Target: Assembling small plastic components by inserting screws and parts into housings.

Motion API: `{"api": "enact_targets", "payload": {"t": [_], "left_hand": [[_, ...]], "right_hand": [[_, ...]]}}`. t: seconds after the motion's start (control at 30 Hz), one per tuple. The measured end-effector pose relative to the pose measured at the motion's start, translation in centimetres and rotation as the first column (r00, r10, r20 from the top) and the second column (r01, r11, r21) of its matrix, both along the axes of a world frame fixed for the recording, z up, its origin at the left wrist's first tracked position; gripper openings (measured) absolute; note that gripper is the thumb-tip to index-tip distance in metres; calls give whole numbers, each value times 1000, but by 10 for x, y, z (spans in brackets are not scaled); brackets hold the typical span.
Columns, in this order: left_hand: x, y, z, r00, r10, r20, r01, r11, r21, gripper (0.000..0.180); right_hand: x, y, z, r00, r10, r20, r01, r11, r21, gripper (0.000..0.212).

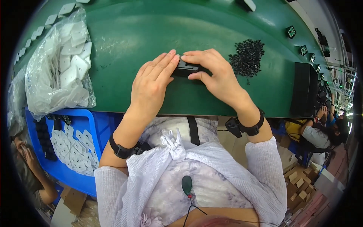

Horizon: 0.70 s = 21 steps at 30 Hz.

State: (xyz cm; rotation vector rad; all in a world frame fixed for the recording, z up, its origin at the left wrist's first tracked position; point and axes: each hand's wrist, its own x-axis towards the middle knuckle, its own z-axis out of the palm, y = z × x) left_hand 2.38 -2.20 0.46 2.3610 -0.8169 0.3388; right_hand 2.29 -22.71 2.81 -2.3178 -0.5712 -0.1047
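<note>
Teardrop pendant (186,185) nearest. Black rectangular housing (186,68) between hands, over green tabletop (151,28). Right hand (217,70) grips it, thumb and fingers part-spread; left hand (153,81) straight-fingered alongside, hold unclear. I'd keep pressure even.

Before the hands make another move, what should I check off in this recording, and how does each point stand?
1. Black piece between both hands: ok.
2. Right hand on the piece, thumb and fingers at its edges: ok.
3. Left hand at the piece's left end: ok; how firmly it presses, cannot tell.
4. Underside of the piece resting on the green table: cannot tell; the hands hide much of it.
5. Pile of small black parts in view on the table, close by the right hand: ok.
6. Clear bag of white plates apart from the left hand: ok.
</note>
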Motion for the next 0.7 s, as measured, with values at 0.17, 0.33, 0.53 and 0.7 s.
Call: {"api": "enact_targets", "payload": {"t": [0.17, 0.33, 0.53, 0.7], "left_hand": [[20, -7, 6, 999, 36, 7, -34, 988, -147, 44], [3, -27, 19, 612, -326, -720, -378, 678, -630, 31], [4, -44, 28, 569, -459, -682, -305, 653, -693, 32], [15, -53, 41, 636, -428, -642, -252, 671, -697, 37]], "right_hand": [[11, -7, 11, 845, 160, -511, 258, 715, 649, 46], [-11, -2, 16, 922, -25, -386, 279, 735, 618, 53], [-10, -14, 41, 957, -120, -265, 250, 804, 540, 48], [37, -99, 68, 916, -398, -46, 391, 862, 322, 51]]}}
